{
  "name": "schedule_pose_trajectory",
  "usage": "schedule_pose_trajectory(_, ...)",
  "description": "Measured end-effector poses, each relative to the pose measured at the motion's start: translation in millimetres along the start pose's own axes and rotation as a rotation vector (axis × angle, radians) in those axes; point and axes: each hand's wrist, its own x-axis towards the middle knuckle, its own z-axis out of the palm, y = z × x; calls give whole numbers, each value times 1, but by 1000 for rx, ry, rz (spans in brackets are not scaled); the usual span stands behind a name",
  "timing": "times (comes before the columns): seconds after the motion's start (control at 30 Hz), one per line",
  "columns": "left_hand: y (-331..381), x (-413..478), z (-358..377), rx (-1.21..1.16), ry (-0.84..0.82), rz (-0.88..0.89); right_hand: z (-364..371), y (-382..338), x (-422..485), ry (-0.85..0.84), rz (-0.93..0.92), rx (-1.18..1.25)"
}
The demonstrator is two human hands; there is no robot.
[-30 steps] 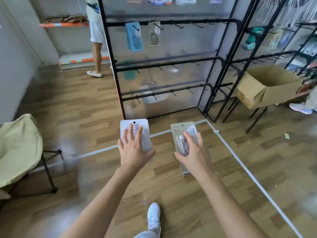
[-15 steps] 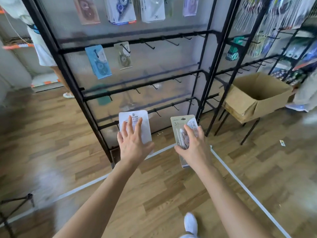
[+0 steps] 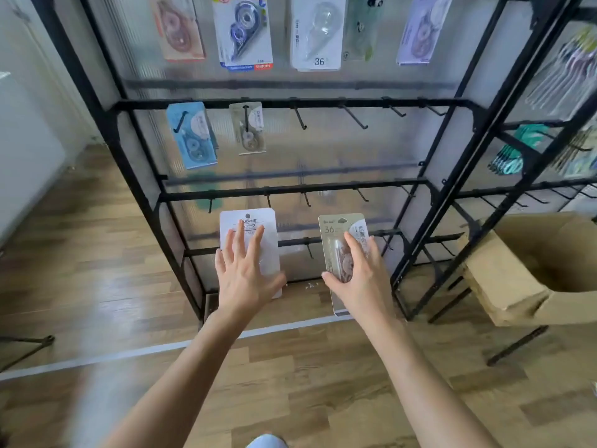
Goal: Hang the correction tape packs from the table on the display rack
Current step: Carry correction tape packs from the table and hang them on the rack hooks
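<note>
My left hand point(image 3: 244, 276) holds a white correction tape pack point(image 3: 258, 221) upright, fingers spread over its front and thumb at its lower right edge. My right hand point(image 3: 358, 279) grips a beige correction tape pack point(image 3: 336, 231) marked 36, thumb on its left edge and fingers on its front. Both packs are in front of the lower bars of the black display rack point(image 3: 290, 103). On the rack's middle bar hang a blue pack point(image 3: 192, 137) and a clear beige pack point(image 3: 248, 129); bare hooks point(image 3: 352, 116) stand to their right. The top row carries several packs point(image 3: 245, 30).
A second black rack point(image 3: 533, 124) with hanging pens stands to the right. An open cardboard box point(image 3: 533, 270) sits on a stand at the right edge. White tape lines point(image 3: 129, 354) cross the wooden floor. A black stand leg point(image 3: 29, 344) shows at the left.
I have come closer to the rack; it now fills the view, and the top row of packs has come into sight. Both hands keep the same hold on their packs.
</note>
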Motion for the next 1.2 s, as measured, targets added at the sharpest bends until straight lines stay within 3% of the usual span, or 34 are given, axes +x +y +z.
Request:
schedule_pose_trajectory(0.4,-42,108,5,31,55,-101,52,-35,126,-34,-219,99)
schedule_pose_trajectory(0.73,-91,203,0,57,47,-102,115,-105,217,199,-412,67)
schedule_pose_trajectory(1.2,-117,253,24,35,80,-59,156,-120,278,216,-407,71)
